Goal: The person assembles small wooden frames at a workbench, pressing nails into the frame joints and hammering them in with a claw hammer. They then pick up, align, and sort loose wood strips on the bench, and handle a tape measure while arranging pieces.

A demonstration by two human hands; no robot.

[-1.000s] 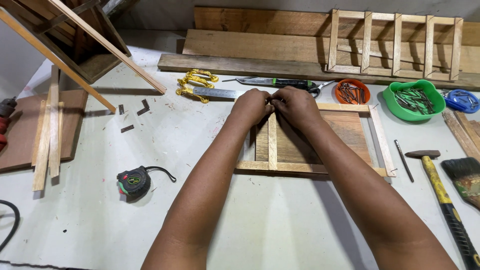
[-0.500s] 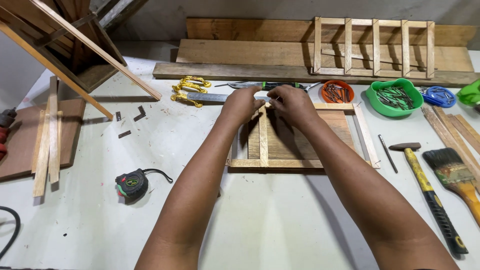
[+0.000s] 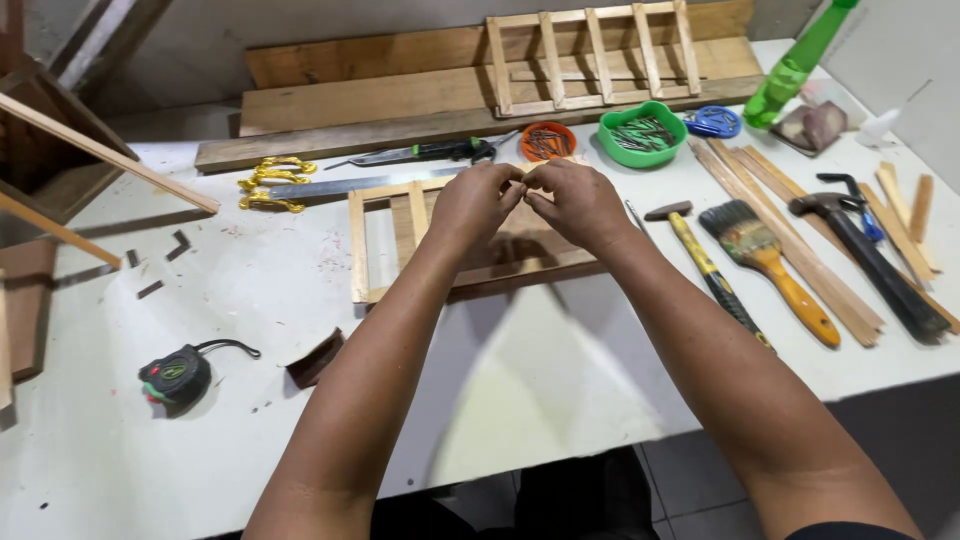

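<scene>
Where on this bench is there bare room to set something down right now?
Bare white table lies at the near edge, between the tape measure and the hammer. A smaller patch sits between the yellow clamps and the wooden frame. The right side is crowded: paintbrush, wood strips, bowls of nails.

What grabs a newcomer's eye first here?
The left hand and right hand meet fingertip to fingertip at centre, above a small wooden slat frame on the white table. To the right lie a paintbrush and two hammers; a green bowl sits behind.
</scene>
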